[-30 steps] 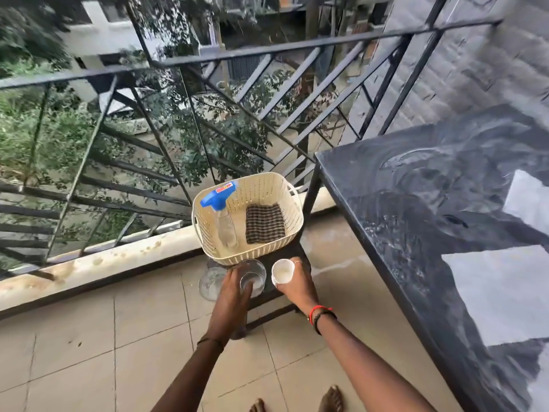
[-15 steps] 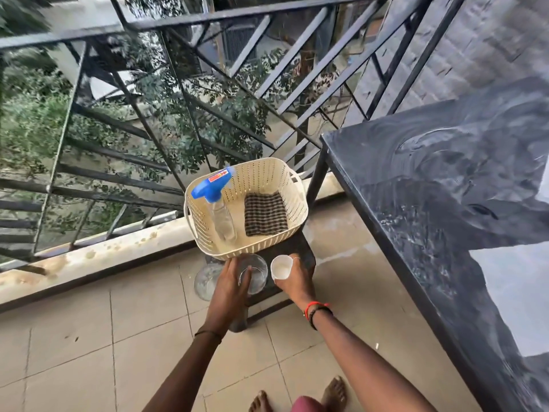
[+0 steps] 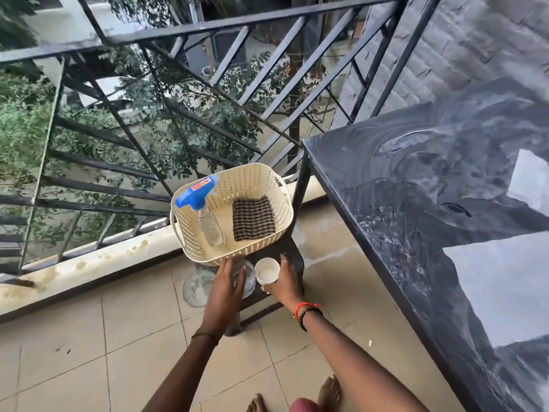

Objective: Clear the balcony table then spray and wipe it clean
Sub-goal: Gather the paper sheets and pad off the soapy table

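Bare feet at the bottom edge, on pale floor tiles (image 3: 89,346). Both arms reach forward and down to a low dark stool (image 3: 292,254) standing beside the table leg.

Right hand (image 3: 285,285), bracelets at the wrist, is wrapped around a small white cup (image 3: 266,270); cup is upright, mouth up, seemingly at the stool's near edge. Left hand (image 3: 227,285) lies fingers fairly spread over a clear glass (image 3: 248,278); whether it grips the glass or only rests on it, cannot tell. A clear glass bowl (image 3: 197,288) sits just left of that hand, low by the stool; its footing is unclear.

Further back on the stool: cream perforated basket (image 3: 267,185). Inside it, a spray bottle (image 3: 208,217) with a blue trigger head leaning against the left wall, and a folded checked cloth (image 3: 252,218) flat on the floor of the basket.

Right of all this, the balcony table (image 3: 416,188), dark and glossy, smeared with streaks; nothing visible on the part in view. Black railing (image 3: 208,28) and foliage beyond.

Judgement: clearing looks nearly finished; the step in hand is setting down the cup and glass. To do it well, seat both fully on the stool top, clear of the edge and the basket rim, release only once they stand steady, then take bottle and cloth.
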Available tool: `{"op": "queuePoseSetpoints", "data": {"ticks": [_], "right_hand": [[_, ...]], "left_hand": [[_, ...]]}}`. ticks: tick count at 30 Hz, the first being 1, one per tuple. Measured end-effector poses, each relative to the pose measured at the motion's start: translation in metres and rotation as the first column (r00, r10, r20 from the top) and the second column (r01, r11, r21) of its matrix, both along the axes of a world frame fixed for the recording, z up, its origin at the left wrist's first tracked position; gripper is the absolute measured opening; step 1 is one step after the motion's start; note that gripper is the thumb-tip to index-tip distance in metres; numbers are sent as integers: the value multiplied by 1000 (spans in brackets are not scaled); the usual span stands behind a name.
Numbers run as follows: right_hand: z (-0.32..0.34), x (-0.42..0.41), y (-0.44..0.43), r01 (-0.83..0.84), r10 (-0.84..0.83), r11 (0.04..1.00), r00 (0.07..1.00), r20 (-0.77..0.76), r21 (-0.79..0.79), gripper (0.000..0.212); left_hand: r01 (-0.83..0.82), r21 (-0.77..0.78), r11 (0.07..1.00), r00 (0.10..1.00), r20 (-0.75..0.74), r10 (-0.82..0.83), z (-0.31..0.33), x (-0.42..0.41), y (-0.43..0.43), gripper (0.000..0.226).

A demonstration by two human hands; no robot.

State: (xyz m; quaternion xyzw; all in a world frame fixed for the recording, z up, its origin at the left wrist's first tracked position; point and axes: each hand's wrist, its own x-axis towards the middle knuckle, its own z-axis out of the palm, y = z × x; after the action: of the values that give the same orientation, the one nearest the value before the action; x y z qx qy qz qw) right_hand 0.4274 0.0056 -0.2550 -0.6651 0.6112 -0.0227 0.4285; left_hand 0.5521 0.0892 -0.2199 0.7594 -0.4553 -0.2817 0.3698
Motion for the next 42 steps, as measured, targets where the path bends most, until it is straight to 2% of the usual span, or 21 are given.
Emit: {"op": "queuePoseSetpoints", "data": {"ticks": [6, 11, 14, 20, 24, 31, 38, 40, 42], "right_hand": [[58, -16, 21, 116, -114, 993, 990, 88, -22, 88], [128, -42, 47, 221, -223, 975, 939, 264, 35, 67], [162, -72, 59, 304, -309, 950, 887, 343, 70, 48], [202, -162, 76, 506, -465, 863, 792, 395, 0, 27], [223, -229, 84, 662, -599, 749, 692, 403, -22, 23], [262, -358, 111, 840, -742, 520, 534, 406, -156, 23], [288, -496, 149, 941, -854, 218, 313, 415, -260, 19], [287, -535, 163, 956, -886, 88, 203, 417, -279, 14], [283, -565, 176, 953, -912, -2, 123, 392, -303, 10]], "left_hand": [[-80, -106, 991, 997, -19, 78, 38, -22, -1, 16], [-69, -177, 982, 998, -17, 67, 77, -54, -6, 15], [-15, -211, 977, 1000, -24, 10, 105, -77, -20, 15], [206, -301, 931, 978, 26, -208, 162, -144, -43, 18], [290, -326, 900, 948, -32, -317, 184, -204, -52, 22], [522, -333, 785, 824, -42, -565, 207, -327, -59, 21], [707, -320, 630, 657, -33, -754, 217, -444, -55, 14], [752, -295, 589, 611, -23, -791, 214, -476, -53, 13], [788, -266, 555, 570, -23, -821, 211, -496, -51, 13]]}}
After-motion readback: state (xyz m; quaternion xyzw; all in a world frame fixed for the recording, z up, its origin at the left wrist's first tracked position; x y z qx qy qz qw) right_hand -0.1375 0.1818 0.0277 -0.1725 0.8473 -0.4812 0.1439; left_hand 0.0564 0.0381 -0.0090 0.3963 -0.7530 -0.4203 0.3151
